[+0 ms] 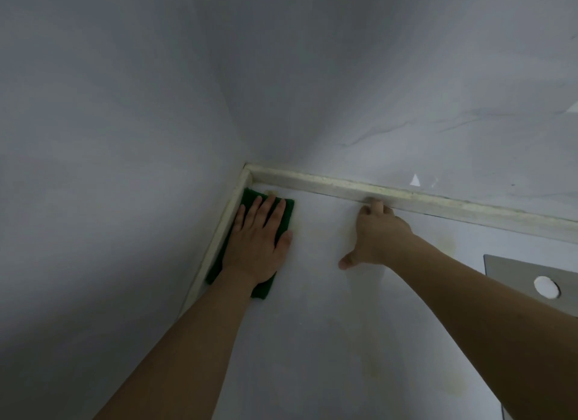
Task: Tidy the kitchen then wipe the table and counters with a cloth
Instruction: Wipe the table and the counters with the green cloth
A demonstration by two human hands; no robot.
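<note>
I am wearing nothing on either arm: both forearms are showing bare, with no sleeve reaching them. My left hand [256, 247] and my right hand [375, 238] are showing ungloved, fingers unadorned, and the wrists are carrying no watch or band.

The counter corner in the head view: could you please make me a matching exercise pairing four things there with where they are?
Things:
1. green cloth
2. left hand
3. right hand
4. metal plate with a round hole

Places:
A. fingertips against the back ledge
B. far right edge of the counter
C. flat on top of the cloth
D. tucked into the corner, on the counter

Pairs: 1-D, 2-C, 3-A, 4-B
</note>
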